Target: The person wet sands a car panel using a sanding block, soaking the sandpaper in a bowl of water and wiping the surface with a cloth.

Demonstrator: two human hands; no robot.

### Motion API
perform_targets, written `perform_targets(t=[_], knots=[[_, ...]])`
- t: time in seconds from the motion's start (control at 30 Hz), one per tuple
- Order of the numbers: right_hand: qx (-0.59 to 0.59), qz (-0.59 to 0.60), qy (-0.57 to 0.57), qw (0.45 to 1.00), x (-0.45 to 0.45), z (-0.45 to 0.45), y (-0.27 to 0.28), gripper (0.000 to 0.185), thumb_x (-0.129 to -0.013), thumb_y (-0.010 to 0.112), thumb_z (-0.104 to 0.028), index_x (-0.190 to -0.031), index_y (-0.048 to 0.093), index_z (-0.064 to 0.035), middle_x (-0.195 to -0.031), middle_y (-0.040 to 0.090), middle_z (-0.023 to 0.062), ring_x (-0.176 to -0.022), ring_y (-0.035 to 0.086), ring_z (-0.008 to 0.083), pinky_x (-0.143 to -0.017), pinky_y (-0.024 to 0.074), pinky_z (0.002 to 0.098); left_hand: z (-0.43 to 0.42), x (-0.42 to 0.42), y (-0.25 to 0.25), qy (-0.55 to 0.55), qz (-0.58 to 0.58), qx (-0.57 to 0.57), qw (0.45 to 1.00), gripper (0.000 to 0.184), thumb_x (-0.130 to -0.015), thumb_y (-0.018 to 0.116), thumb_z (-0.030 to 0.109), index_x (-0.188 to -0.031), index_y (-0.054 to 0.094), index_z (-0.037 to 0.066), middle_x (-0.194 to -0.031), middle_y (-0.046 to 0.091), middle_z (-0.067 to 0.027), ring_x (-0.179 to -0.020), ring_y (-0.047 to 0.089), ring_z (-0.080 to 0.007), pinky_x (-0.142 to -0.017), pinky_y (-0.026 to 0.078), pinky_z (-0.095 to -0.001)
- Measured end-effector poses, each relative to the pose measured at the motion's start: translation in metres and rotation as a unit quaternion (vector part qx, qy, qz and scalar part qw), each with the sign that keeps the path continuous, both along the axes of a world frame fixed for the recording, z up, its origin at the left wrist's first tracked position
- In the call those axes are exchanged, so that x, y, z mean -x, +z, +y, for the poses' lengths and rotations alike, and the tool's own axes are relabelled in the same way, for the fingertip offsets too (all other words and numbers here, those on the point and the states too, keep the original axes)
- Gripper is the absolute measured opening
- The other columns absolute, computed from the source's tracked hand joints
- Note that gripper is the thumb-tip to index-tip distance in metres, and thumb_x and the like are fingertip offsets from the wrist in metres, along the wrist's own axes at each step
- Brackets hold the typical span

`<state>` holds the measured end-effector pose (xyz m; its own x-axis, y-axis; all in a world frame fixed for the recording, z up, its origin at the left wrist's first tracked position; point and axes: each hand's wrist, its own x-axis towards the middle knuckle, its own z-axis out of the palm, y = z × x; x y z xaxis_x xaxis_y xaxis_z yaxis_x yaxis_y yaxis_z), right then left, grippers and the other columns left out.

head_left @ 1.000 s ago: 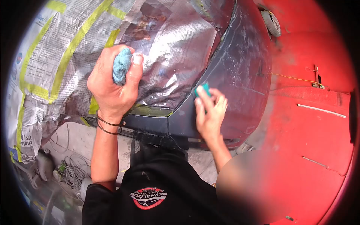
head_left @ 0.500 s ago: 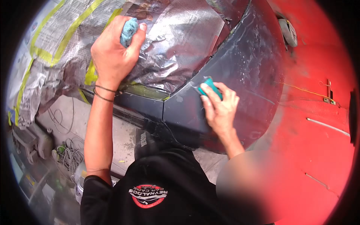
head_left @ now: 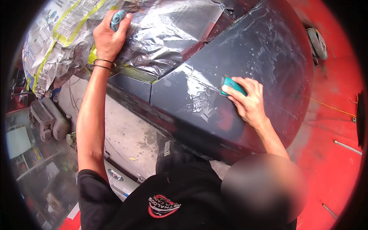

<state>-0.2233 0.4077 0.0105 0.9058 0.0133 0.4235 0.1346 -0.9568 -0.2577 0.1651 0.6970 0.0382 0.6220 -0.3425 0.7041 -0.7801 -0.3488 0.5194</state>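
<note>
My left hand (head_left: 108,37) is closed around a blue sponge (head_left: 117,20), held over the plastic and newspaper masking (head_left: 168,34) on the car. Pinched in the fingers of my right hand (head_left: 251,102) is a teal sanding block (head_left: 234,86), pressed against the dark grey car body panel (head_left: 172,97). The panel is wet, with shiny streaks and droplets to the left and above the block. What lies under the block is hidden.
Yellow-green masking tape (head_left: 73,32) edges the newspaper. A red wall (head_left: 337,184) stands at the right. Lower left are a grey machine (head_left: 50,117), a silver case marked Vespa (head_left: 117,178) and a cluttered shelf (head_left: 38,165). A blurred round shape (head_left: 264,188) covers my right upper arm.
My right hand and the block have moved right across the panel. My left hand appears farther up and left with the sponge. The view has shifted, and bright wet streaks show on the panel.
</note>
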Motion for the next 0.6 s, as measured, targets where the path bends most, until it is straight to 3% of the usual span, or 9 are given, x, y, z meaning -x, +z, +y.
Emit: perform_targets(t=[0.03, 0.13, 0.17, 0.2, 0.27, 0.47, 0.53, 0.57, 0.6], knots=[[0.009, -0.007, 0.005, 1.0, -0.003, 0.0, -0.003, 0.046, -0.089, 0.09, -0.021, -0.133, 0.085, -0.0359, -0.139, 0.076, 0.0048, -0.118, 0.067, 0.0329, -0.103, 0.0492, 0.05, 0.0, 0.0, 0.0, 0.003, 0.0, 0.005, 1.0, 0.032, -0.1, 0.088, 0.035, -0.108, 0.078, 0.005, -0.086, 0.077, -0.0129, -0.076, 0.074, -0.024, -0.077, 0.06, -0.0369], [-0.008, -0.057, 0.043, 0.997, -0.061, 0.044, -0.009, 0.04, -0.093, 0.087, -0.024, -0.131, 0.085, -0.0345, -0.137, 0.076, 0.0052, -0.117, 0.067, 0.0327, -0.103, 0.0497, 0.0494, 0.001, -0.002, 0.0, 0.012, 0.01, -0.003, 1.0, 0.032, -0.1, 0.088, 0.034, -0.108, 0.077, 0.005, -0.086, 0.077, -0.0133, -0.076, 0.074, -0.0241, -0.077, 0.06, -0.0369], [-0.012, -0.078, 0.041, 0.996, -0.089, 0.06, -0.014, 0.035, -0.096, 0.084, -0.026, -0.13, 0.084, -0.0329, -0.135, 0.076, 0.0046, -0.118, 0.066, 0.0324, -0.104, 0.0497, 0.0499, 0.001, -0.001, -0.001, 0.014, 0.0, -0.019, 1.0, 0.028, -0.105, 0.084, 0.03, -0.112, 0.078, 0.003, -0.082, 0.074, -0.0056, -0.076, 0.068, -0.0112, -0.075, 0.055, -0.0294], [-0.061, -0.072, 0.04, 0.995, -0.101, 0.071, -0.008, 0.034, -0.097, 0.085, -0.026, -0.13, 0.084, -0.0324, -0.134, 0.076, 0.0039, -0.12, 0.066, 0.0324, -0.105, 0.0492, 0.0506, -0.001, 0.0, 0.002, 0.015, -0.003, -0.028, 1.0, 0.028, -0.105, 0.084, 0.03, -0.111, 0.077, 0.003, -0.082, 0.073, -0.0057, -0.076, 0.068, -0.0116, -0.075, 0.056, -0.0298], [-0.046, -0.08, 0.041, 0.995, -0.085, 0.057, -0.011, 0.034, -0.098, 0.084, -0.027, -0.131, 0.084, -0.0341, -0.136, 0.076, 0.0031, -0.121, 0.066, 0.0321, -0.105, 0.0487, 0.05, 0.001, 0.003, 0.004, 0.021, -0.001, -0.042, 0.999, 0.028, -0.105, 0.084, 0.03, -0.111, 0.077, 0.003, -0.082, 0.073, -0.0057, -0.076, 0.068, -0.0123, -0.075, 0.056, -0.0307], [-0.004, 0.001, -0.022, 1.0, 0.046, -0.027, -0.018, 0.042, -0.093, 0.086, -0.022, -0.131, 0.086, -0.0377, -0.143, 0.077, 0.0016, -0.118, 0.068, 0.032, -0.104, 0.0489, 0.0492, -0.002, 0.004, 0.004, 0.014, 0.013, -0.022, 1.0, 0.029, -0.105, 0.084, 0.031, -0.11, 0.077, 0.003, -0.085, 0.075, -0.009, -0.077, 0.068, -0.0159, -0.076, 0.056, -0.0341], [-0.004, -0.018, 0.015, 1.0, 0.001, 0.01, -0.009, 0.043, -0.089, 0.087, -0.019, -0.128, 0.087, -0.0358, -0.137, 0.079, 0.007, -0.118, 0.07, 0.0315, -0.102, 0.0498, 0.0489, 0.0, -0.004, 0.0, 0.039, -0.059, -0.055, 0.996, 0.028, -0.107, 0.082, 0.03, -0.112, 0.078, 0.003, -0.088, 0.077, -0.0097, -0.078, 0.068, -0.0172, -0.076, 0.056, -0.0353], [-0.005, -0.066, 0.003, 0.998, -0.026, 0.035, -0.023, 0.042, -0.09, 0.085, -0.02, -0.129, 0.087, -0.0365, -0.136, 0.08, 0.0059, -0.117, 0.07, 0.0321, -0.102, 0.0496, 0.0492, 0.001, -0.007, -0.001, 0.03, -0.036, -0.059, 0.997, 0.028, -0.106, 0.082, 0.031, -0.113, 0.078, 0.005, -0.09, 0.078, -0.0125, -0.079, 0.07, -0.0221, -0.077, 0.057, -0.0387], [-0.059, -0.126, -0.02, 0.99, -0.051, 0.058, -0.034, 0.054, -0.085, 0.081, -0.009, -0.132, 0.084, -0.0364, -0.14, 0.077, 0.0015, -0.123, 0.067, 0.0351, -0.103, 0.0494, 0.0546, 0.003, -0.009, -0.003, 0.016, -0.009, -0.065, 0.998, 0.028, -0.106, 0.083, 0.033, -0.114, 0.079, 0.006, -0.092, 0.08, -0.0154, -0.079, 0.073, -0.027, -0.077, 0.058, -0.042]])
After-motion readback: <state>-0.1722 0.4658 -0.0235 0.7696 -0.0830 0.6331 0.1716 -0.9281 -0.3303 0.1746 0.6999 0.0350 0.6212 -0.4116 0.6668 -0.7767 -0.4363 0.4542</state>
